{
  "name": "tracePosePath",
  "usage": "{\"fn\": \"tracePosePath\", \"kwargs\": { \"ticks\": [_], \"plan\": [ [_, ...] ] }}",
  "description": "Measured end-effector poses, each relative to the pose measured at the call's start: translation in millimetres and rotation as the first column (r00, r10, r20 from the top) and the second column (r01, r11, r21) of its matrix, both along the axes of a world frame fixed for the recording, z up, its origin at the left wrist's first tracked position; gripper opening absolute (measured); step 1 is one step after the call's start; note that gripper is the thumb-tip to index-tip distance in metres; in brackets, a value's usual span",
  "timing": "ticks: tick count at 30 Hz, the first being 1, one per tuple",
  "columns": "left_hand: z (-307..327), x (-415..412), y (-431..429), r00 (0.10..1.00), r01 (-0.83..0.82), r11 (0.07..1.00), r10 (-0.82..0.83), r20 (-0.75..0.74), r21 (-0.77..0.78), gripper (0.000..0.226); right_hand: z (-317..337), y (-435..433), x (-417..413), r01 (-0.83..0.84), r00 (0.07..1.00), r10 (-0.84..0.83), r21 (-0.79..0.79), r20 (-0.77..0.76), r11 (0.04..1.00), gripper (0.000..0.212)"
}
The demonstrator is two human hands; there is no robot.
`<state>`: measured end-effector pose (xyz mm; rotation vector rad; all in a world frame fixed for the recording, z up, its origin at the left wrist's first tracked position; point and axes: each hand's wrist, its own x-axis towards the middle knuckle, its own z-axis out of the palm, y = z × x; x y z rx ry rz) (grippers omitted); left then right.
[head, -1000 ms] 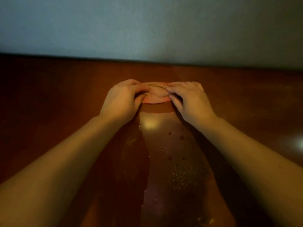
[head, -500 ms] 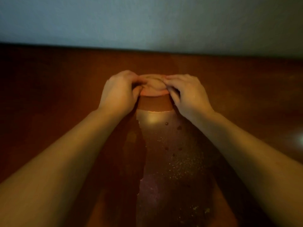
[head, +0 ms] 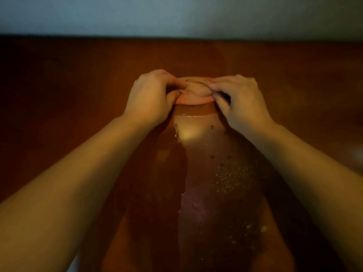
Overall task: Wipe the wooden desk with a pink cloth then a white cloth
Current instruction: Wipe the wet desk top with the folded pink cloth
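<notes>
A bunched pink cloth (head: pixel 193 93) lies on the dark wooden desk (head: pixel 78 91), toward its far side. My left hand (head: pixel 151 97) grips the cloth's left end with curled fingers. My right hand (head: pixel 238 102) grips its right end the same way. Both press it down on the wood. Most of the cloth is hidden under my fingers. No white cloth is in view.
A wet, shiny streak with droplets and specks (head: pixel 220 173) runs from the cloth back toward me between my forearms. A pale wall (head: pixel 176 14) rises right behind the desk's far edge. The room is dim.
Both hands have slid the cloth away from me toward the wall, and the wet streak behind it has grown longer.
</notes>
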<state>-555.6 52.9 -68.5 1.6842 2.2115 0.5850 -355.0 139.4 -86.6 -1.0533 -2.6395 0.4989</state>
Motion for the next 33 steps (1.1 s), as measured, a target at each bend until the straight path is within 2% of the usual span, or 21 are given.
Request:
{"fn": "tracePosePath", "kwargs": {
  "ticks": [4, 7, 9, 13, 16, 21, 25, 28, 33],
  "plan": [
    [-3, 5, -42, 0.995, 0.080, 0.997, -0.081, 0.066, 0.013, 0.020, -6, -47, 22, -0.020, 1.000, 0.020, 0.033, -0.004, 0.999, 0.028],
    [-9, -1, -31, 0.991, 0.125, 0.991, -0.128, 0.051, 0.046, 0.020, -6, -37, 19, -0.034, 0.999, 0.032, 0.066, 0.023, 0.997, 0.029],
    [-9, -2, -13, 0.992, 0.114, 0.991, -0.117, 0.039, 0.069, 0.020, -3, -18, 10, 0.020, 0.999, -0.024, 0.090, 0.044, 0.996, 0.030],
    [-5, 6, 0, 0.997, 0.076, 0.996, -0.077, 0.026, 0.054, 0.021, 4, -12, 3, 0.137, 0.988, -0.138, 0.020, 0.072, 0.990, 0.031],
    [-4, 14, -28, 0.986, 0.151, 0.988, -0.153, 0.064, 0.031, 0.021, 6, -40, 24, 0.114, 0.992, -0.112, -0.033, 0.051, 0.993, 0.032],
    [-11, 22, -55, 0.967, 0.231, 0.972, -0.234, 0.101, 0.042, 0.019, -1, -75, 51, 0.092, 0.994, -0.091, -0.005, 0.057, 0.996, 0.030],
    [-9, 19, -25, 0.981, 0.177, 0.982, -0.181, 0.066, 0.062, 0.020, -6, -38, 37, 0.127, 0.992, -0.128, 0.033, 0.021, 0.991, 0.031],
    [-6, 19, -22, 0.993, 0.101, 0.994, -0.104, 0.060, 0.051, 0.022, -2, -24, 22, 0.138, 0.990, -0.138, 0.004, 0.040, 0.990, 0.031],
    [-3, 32, -75, 0.984, 0.117, 0.993, -0.114, 0.138, -0.010, 0.020, 2, -83, 50, 0.073, 0.997, -0.073, -0.052, -0.005, 0.996, 0.031]
  ]
}}
